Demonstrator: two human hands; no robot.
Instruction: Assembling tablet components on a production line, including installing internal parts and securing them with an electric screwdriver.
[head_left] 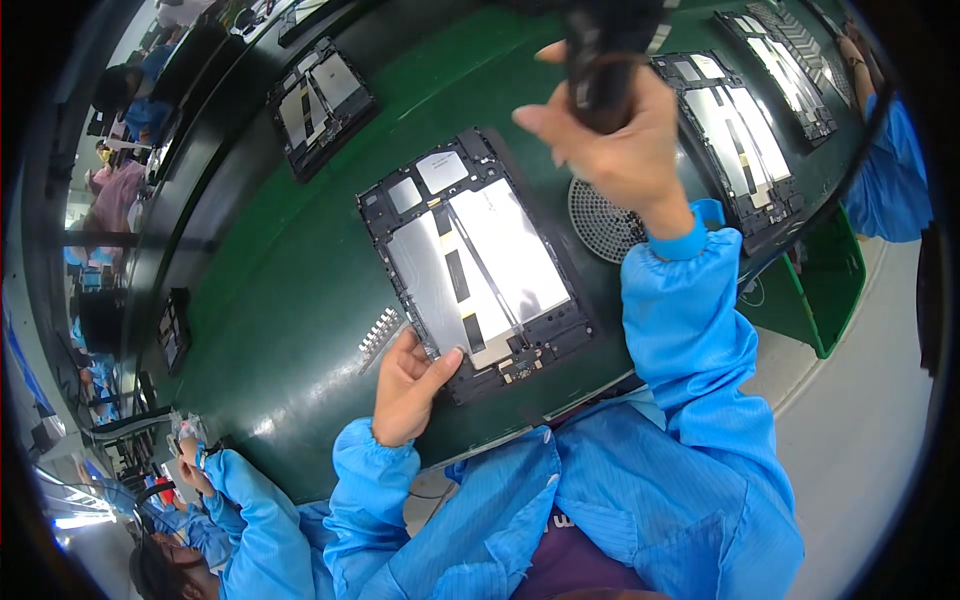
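Observation:
An opened tablet [480, 270] lies at a slant on the green bench, its inside facing up with silver battery plates and a black frame. My left hand [408, 385] grips its lower left corner, thumb on top and fingers along the side. Higher up on the right, my right hand [630, 140] is closed around a thick black cylindrical tool [600, 75]; motion blurs it and its tip cannot be made out. Beneath that hand sits a round grey tray with many small holes [600, 220], partly hidden by my wrist. A strip of small metal parts [380, 338] lies beside my left hand.
More opened tablets lie on the bench [250, 290]: one at the far left [320, 105], others at right [735, 140]. A green bin [830, 290] stands beside the bench's right end. Co-workers in blue sleeves [250, 500] sit at left and right.

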